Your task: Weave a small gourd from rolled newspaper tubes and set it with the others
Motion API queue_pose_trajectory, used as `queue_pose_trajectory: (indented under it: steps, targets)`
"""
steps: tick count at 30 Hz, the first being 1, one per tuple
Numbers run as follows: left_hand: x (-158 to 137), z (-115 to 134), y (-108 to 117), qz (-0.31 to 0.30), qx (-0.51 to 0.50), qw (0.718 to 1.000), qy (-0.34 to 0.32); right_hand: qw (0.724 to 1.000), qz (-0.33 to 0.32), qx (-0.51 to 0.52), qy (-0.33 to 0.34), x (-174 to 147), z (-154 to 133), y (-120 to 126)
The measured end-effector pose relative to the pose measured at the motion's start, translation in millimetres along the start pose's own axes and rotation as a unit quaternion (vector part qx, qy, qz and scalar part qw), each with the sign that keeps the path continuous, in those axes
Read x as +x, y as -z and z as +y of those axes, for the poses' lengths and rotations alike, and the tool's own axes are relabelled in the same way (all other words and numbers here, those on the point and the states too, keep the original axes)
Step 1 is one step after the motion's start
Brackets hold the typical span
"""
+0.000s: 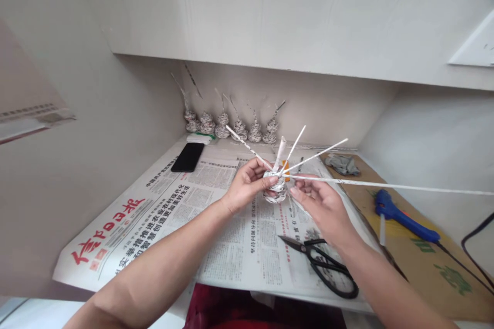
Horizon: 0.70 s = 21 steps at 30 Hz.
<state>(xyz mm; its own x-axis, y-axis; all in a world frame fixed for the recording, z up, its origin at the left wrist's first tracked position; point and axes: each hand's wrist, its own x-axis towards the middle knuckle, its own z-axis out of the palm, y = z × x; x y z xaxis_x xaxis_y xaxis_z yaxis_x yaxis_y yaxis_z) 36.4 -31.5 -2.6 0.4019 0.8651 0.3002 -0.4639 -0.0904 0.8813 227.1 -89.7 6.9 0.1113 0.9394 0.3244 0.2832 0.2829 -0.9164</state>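
My left hand (pixel 252 182) is closed around a small woven gourd (pixel 275 194) of rolled newspaper, thumb across its near side. Several thin paper sticks fan upward and outward from its top, with a thicker paper tube (pixel 280 153) among them. One long paper stick (pixel 386 185) runs from the gourd far to the right, past the frame edge. My right hand (pixel 322 203) is just right of the gourd, its curled fingers against that long stick near its base. Below lie black-handled scissors (pixel 322 264), blades partly apart. An orange object (pixel 286 169) shows behind the gourd, mostly hidden.
Newspaper (pixel 162 226) covers the tabletop. A row of finished-looking paper gourds (pixel 239 129) stands along the back wall. A black phone (pixel 188 157) lies at the left. On cardboard (pixel 386 216) at the right rest a blue glue gun (pixel 403 216) with its cord and a crumpled grey cloth (pixel 342 163).
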Motion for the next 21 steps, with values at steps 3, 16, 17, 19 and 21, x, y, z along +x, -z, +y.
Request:
queue_pose_trajectory:
  steps: [3,16,17,19,21]
  targets:
    - [-0.2,0.3,1.4,-0.002,0.002,1.000,0.009,0.997,-0.054,0.057,-0.015,15.4,-3.7,-7.1]
    - [1.0,0.6,6.0,-0.044,0.043,0.997,-0.050,0.990,-0.085,0.096,0.059,32.2,3.0,-18.3]
    - [0.9,-0.4,6.4,-0.045,0.048,0.996,-0.060,0.990,-0.080,0.101,0.064,31.2,4.2,-18.9]
    - [0.3,-2.3,6.8,-0.048,0.057,0.994,-0.074,0.989,-0.063,0.102,0.082,28.7,8.0,-20.1]
    - [-0.7,-3.2,6.8,-0.052,0.069,0.993,-0.075,0.989,-0.053,0.098,0.097,25.8,12.5,-20.5]
